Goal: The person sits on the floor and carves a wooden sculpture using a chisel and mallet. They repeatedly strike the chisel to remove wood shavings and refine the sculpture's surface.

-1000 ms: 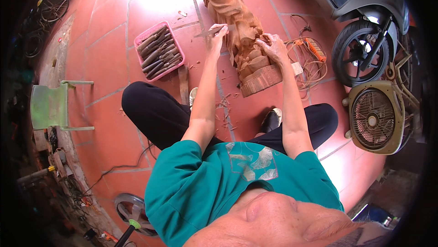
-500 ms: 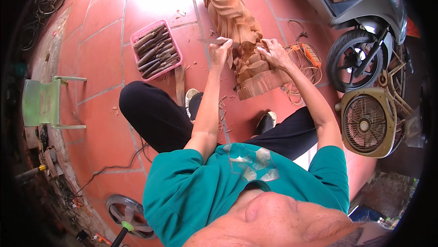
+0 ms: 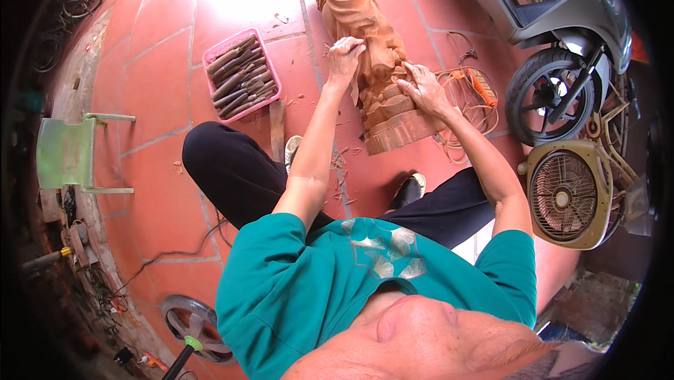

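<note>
A reddish-brown wooden carving [image 3: 351, 11] with folded drapery lies on the tiled floor, its flat round base [image 3: 400, 131] toward me. At its left side, my left hand [image 3: 344, 59] is closed, fingertips against the carved folds; what it pinches is hidden. My right hand [image 3: 425, 92] grips the right side of the carving's lower part, thumb and fingers pressed on the wood. To the left stands a pink plastic basket [image 3: 279, 92] full of wooden-handled carving tools [image 3: 239, 75]. Beside it lies a wooden mallet, its shaft [image 3: 278, 124] reaching toward my foot.
Wood shavings [image 3: 338, 162] are scattered between my feet. An orange power tool [image 3: 483, 87] with a coiled cord lies right of the carving. Farther right are a grey motor scooter [image 3: 569, 22] and a box fan [image 3: 562, 194]. A green chair [image 3: 64, 153] stands at the left.
My left hand has moved up along the carving's side and turned; the thin flat piece that stuck out of it leftward no longer shows. My right hand stays at nearly the same spot.
</note>
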`<move>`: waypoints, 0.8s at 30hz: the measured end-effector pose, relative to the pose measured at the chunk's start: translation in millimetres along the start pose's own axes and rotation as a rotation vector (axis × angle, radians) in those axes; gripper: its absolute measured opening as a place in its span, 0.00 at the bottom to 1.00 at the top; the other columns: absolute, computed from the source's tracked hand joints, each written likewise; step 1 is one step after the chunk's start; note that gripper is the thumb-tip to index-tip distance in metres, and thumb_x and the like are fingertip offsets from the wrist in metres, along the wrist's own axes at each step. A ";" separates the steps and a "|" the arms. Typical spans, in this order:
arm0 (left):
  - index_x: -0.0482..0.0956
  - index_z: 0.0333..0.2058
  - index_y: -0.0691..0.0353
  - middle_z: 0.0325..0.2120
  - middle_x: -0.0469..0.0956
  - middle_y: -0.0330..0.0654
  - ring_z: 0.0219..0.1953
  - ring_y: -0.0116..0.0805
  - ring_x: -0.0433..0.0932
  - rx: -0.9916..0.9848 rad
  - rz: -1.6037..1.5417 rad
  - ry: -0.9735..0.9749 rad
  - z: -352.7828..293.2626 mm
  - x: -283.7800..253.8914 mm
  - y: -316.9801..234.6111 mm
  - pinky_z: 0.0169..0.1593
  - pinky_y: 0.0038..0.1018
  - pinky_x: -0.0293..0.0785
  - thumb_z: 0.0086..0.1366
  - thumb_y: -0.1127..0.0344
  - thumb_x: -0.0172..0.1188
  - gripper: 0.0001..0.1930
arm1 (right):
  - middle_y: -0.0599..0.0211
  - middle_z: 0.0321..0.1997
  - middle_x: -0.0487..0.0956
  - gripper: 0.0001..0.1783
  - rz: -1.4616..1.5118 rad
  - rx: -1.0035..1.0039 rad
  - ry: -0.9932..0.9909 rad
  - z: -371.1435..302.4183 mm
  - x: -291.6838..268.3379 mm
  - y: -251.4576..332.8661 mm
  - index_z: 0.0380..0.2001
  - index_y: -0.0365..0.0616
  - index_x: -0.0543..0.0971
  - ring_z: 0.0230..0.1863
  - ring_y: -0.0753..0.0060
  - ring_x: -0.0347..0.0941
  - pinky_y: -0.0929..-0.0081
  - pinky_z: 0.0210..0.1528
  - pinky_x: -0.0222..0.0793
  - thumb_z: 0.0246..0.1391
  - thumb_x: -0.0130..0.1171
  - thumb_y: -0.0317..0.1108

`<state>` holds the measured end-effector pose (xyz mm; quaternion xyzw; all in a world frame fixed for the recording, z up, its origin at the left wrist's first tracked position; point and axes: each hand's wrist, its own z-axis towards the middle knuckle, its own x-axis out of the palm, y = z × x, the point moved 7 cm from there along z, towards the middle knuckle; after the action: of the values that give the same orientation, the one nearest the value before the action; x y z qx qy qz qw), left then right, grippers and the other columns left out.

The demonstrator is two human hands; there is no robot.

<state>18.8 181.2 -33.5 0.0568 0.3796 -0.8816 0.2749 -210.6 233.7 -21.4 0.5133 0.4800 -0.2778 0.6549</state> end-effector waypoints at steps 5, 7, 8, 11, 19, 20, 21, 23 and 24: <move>0.85 0.36 0.61 0.31 0.83 0.42 0.32 0.34 0.82 -0.195 -0.163 0.370 -20.4 -1.7 -13.7 0.39 0.27 0.77 0.59 0.70 0.67 0.06 | 0.46 0.66 0.64 0.40 -0.009 0.050 0.004 -6.6 2.3 -9.0 0.66 0.49 0.64 0.67 0.41 0.60 0.50 0.66 0.60 0.60 0.50 0.64; 0.85 0.36 0.61 0.30 0.83 0.42 0.31 0.32 0.81 -0.310 -0.252 0.437 -18.8 -2.6 -10.7 0.38 0.26 0.76 0.59 0.71 0.66 0.06 | 0.46 0.66 0.64 0.40 -0.015 0.053 -0.004 -6.3 2.0 -10.6 0.66 0.49 0.64 0.67 0.41 0.60 0.50 0.66 0.60 0.60 0.50 0.64; 0.86 0.36 0.61 0.30 0.83 0.42 0.31 0.31 0.81 -0.368 -0.295 0.467 -19.1 -2.7 -8.6 0.38 0.25 0.76 0.60 0.71 0.66 0.06 | 0.45 0.66 0.64 0.40 -0.017 0.053 -0.002 -5.2 1.8 -9.2 0.66 0.49 0.64 0.67 0.41 0.60 0.50 0.66 0.60 0.60 0.50 0.65; 0.83 0.34 0.62 0.29 0.82 0.45 0.32 0.39 0.81 -0.235 -0.244 0.274 -0.8 -1.4 -5.6 0.38 0.30 0.76 0.59 0.71 0.66 0.05 | 0.45 0.66 0.64 0.41 -0.016 0.058 -0.002 -4.9 1.0 -8.0 0.66 0.49 0.64 0.67 0.40 0.60 0.49 0.66 0.60 0.59 0.50 0.65; 0.81 0.36 0.62 0.33 0.82 0.47 0.37 0.49 0.82 0.084 0.039 0.280 11.3 14.5 -19.7 0.39 0.38 0.77 0.59 0.73 0.64 0.06 | 0.44 0.66 0.65 0.42 -0.005 0.056 -0.025 -6.9 -0.4 -4.7 0.67 0.50 0.65 0.66 0.40 0.61 0.48 0.66 0.61 0.59 0.50 0.66; 0.81 0.36 0.62 0.33 0.81 0.47 0.37 0.50 0.82 0.095 0.050 0.330 8.5 15.5 -23.6 0.39 0.38 0.77 0.59 0.73 0.64 0.06 | 0.44 0.66 0.65 0.42 -0.002 0.058 -0.024 -7.5 0.9 -6.3 0.67 0.50 0.65 0.66 0.40 0.61 0.48 0.66 0.61 0.59 0.50 0.66; 0.82 0.36 0.62 0.33 0.81 0.47 0.37 0.50 0.82 0.106 0.061 0.380 6.3 15.9 -27.2 0.39 0.39 0.77 0.59 0.74 0.64 0.06 | 0.44 0.67 0.65 0.42 0.000 0.058 -0.023 -7.1 1.4 -8.0 0.67 0.50 0.65 0.67 0.40 0.61 0.48 0.66 0.60 0.59 0.49 0.66; 0.82 0.36 0.61 0.32 0.81 0.47 0.37 0.49 0.82 0.129 0.079 0.473 3.7 13.2 -30.0 0.39 0.37 0.77 0.59 0.74 0.64 0.06 | 0.44 0.67 0.64 0.42 0.001 0.067 -0.011 -5.9 1.0 -7.4 0.67 0.49 0.64 0.67 0.40 0.60 0.48 0.66 0.60 0.59 0.49 0.66; 0.82 0.36 0.61 0.32 0.81 0.47 0.36 0.48 0.82 0.105 0.037 0.521 0.4 8.3 -29.5 0.38 0.37 0.77 0.59 0.73 0.65 0.06 | 0.44 0.67 0.64 0.42 0.006 0.072 -0.003 -5.3 3.3 -5.4 0.67 0.49 0.64 0.68 0.40 0.60 0.48 0.66 0.60 0.59 0.49 0.67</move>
<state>-3.7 193.8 -17.0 0.3029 0.3903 -0.8505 0.1807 -215.8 237.4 -26.7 0.5374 0.4670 -0.2938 0.6378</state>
